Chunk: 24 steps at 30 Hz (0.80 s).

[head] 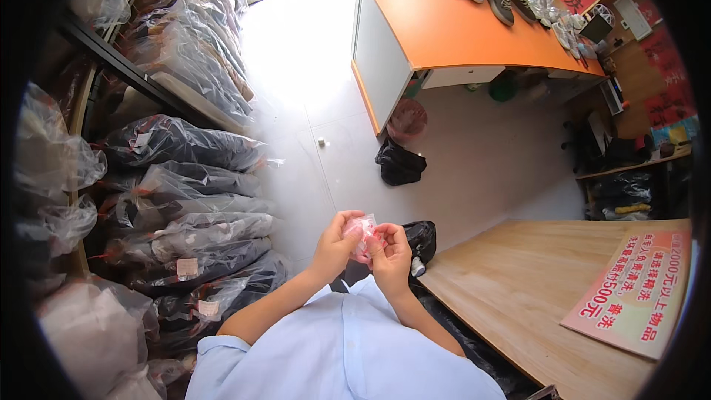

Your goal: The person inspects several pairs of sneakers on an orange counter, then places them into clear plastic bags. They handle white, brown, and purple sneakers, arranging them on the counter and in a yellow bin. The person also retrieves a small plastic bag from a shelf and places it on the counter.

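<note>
Between my two hands, in front of my shirt, is a small crumpled clear plastic packet (364, 235) with pink and red markings. My left hand (337, 244) grips its left side, thumb on top. The fingers and thumb of my right hand (390, 255) pinch its right side. What the packet holds cannot be told. Just beyond my right hand, a black plastic bag (420, 240) stands on the floor.
Plastic-covered garments (183, 141) hang on racks at the left. An orange-topped counter (466, 28) bears shoes; a pink waste bin (408, 119) and a black bag (401, 162) stand beside it. A wooden table (516, 266) with a printed sign (633, 294) is at the right.
</note>
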Motion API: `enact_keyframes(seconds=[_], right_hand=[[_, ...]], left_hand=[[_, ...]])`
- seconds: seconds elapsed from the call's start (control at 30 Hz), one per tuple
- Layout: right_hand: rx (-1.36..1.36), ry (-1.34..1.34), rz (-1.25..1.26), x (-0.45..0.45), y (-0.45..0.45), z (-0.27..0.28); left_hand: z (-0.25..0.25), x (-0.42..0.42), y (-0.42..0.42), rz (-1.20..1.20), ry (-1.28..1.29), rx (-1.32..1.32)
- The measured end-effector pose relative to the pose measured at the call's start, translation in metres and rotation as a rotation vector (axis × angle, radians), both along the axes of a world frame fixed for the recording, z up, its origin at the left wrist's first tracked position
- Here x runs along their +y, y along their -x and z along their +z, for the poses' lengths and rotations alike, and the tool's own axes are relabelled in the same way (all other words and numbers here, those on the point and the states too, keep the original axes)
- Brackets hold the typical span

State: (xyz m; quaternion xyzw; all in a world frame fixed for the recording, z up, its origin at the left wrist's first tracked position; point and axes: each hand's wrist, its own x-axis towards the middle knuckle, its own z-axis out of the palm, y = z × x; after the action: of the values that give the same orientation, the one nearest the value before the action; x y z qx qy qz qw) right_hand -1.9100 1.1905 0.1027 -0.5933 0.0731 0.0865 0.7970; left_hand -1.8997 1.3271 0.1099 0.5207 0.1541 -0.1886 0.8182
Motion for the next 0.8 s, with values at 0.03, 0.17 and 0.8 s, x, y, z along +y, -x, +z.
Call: enact_keyframes(seconds=[0.03,0.17,0.8], right_hand=[[0.027,-0.007,0.027,0.004,-0.021,-0.002],[0.089,-0.047,0.133,0.027,-0.110,-0.017],[0.165,0.068,0.490,0.248,-0.635,-0.031]], left_hand=[[-0.007,0.011,-0.016,0.007,0.035,0.023],[-0.022,0.049,-0.094,0.066,0.082,0.086],[-0.023,0.288,-0.586,0.129,-0.158,0.088]])
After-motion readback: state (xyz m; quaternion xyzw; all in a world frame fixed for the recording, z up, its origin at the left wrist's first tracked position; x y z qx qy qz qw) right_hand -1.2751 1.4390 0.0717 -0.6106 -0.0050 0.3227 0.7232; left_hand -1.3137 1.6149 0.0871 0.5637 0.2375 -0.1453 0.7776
